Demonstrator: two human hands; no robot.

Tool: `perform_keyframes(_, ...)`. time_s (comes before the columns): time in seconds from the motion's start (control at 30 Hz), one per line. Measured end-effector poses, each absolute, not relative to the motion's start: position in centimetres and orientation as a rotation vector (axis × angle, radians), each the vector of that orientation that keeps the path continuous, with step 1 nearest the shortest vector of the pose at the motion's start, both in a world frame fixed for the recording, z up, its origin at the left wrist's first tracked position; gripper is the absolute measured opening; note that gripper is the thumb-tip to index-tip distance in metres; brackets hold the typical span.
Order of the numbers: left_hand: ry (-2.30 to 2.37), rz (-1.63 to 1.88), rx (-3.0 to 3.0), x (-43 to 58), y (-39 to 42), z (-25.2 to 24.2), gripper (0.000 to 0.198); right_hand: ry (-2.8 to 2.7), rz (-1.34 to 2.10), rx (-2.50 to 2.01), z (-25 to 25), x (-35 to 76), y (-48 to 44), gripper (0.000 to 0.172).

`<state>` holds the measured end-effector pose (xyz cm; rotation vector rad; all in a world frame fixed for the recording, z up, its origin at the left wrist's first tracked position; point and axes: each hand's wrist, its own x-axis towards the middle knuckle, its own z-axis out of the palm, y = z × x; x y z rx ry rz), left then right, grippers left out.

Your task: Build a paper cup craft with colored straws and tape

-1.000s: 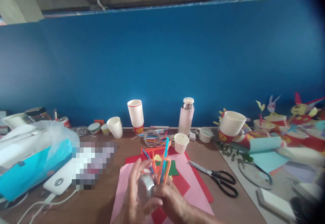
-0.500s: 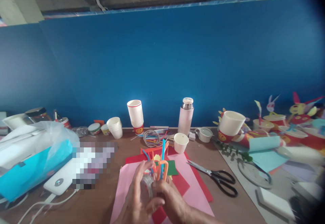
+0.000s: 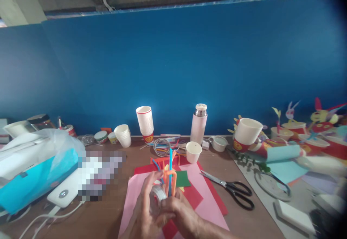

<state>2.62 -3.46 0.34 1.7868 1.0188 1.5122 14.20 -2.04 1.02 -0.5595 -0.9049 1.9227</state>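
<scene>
So the left hand (image 3: pixel 143 204) has its fingers curled around a clear tape roll (image 3: pixel 159 193), and the right hand (image 3: pixel 185 210) is pinching a little bunch of blue and orange straws (image 3: pixel 170 166) right beside it. It's all above the pink paper (image 3: pixel 129 192), with black-handled scissors (image 3: pixel 230 189) lying open off to the right.

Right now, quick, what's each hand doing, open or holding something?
Left hand: curled around a roll of tape.
Right hand: closed, holding blue and orange straws.
</scene>
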Motion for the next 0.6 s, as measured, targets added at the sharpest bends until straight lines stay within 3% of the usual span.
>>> perform_keyframes(0.17,1.066,1.576,1.729,2.9,-3.6,0.1,0.071,-0.906,1.874,-0.566,1.5,14.2,-2.3,0.005)
perform_keyframes(0.6,1.094,1.455,1.677,3.1,-3.8,-1.3,0.08,-1.068,1.686,-0.785,1.5,14.6,-2.1,0.033)
